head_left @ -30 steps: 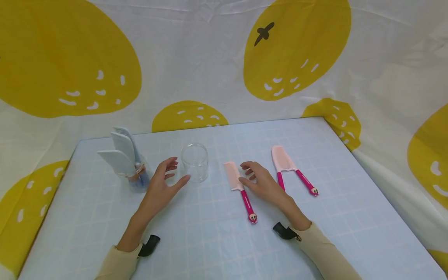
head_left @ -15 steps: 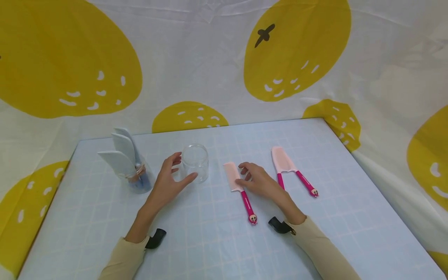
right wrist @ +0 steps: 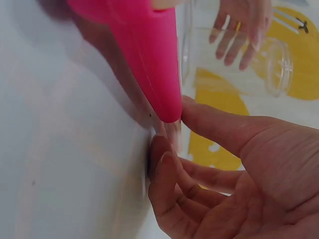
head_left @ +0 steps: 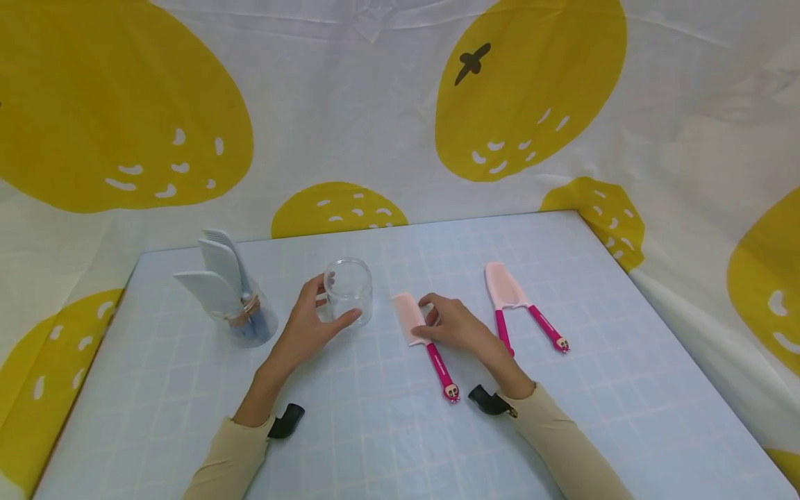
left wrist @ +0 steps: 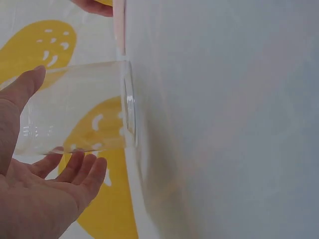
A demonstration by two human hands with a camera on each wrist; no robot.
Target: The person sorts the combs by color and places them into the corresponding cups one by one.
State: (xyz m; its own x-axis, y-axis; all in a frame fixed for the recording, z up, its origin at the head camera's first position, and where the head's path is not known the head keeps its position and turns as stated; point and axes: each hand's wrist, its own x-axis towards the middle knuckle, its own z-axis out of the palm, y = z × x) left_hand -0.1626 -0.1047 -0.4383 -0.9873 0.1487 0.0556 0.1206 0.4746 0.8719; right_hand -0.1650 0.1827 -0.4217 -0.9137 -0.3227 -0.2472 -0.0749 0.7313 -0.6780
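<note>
In the head view, my left hand (head_left: pixel 314 326) reaches around a clear glass jar (head_left: pixel 348 305), thumb in front and fingers behind its left side. The left wrist view shows the jar (left wrist: pixel 75 109) between the thumb and the loosely bent fingers. My right hand (head_left: pixel 459 323) pinches the pale pink head of a comb (head_left: pixel 407 318) from its right edge. Its magenta handle (right wrist: pixel 149 64) crosses the top of the right wrist view, where the thumb is on one face and curled fingers are at the other.
More pink combs (head_left: pixel 505 285) with magenta handles lie overlapping at the right. On the left, a second glass jar (head_left: pixel 253 326) with twine around it holds several pale blue combs (head_left: pixel 220 264). A checked pale blue cloth (head_left: pixel 362 430) covers the table, before a lemon-patterned curtain (head_left: pixel 350 104).
My left hand has moved right and forward until it surrounds the jar. The right hand has moved left onto the comb, whose head has shifted slightly left.
</note>
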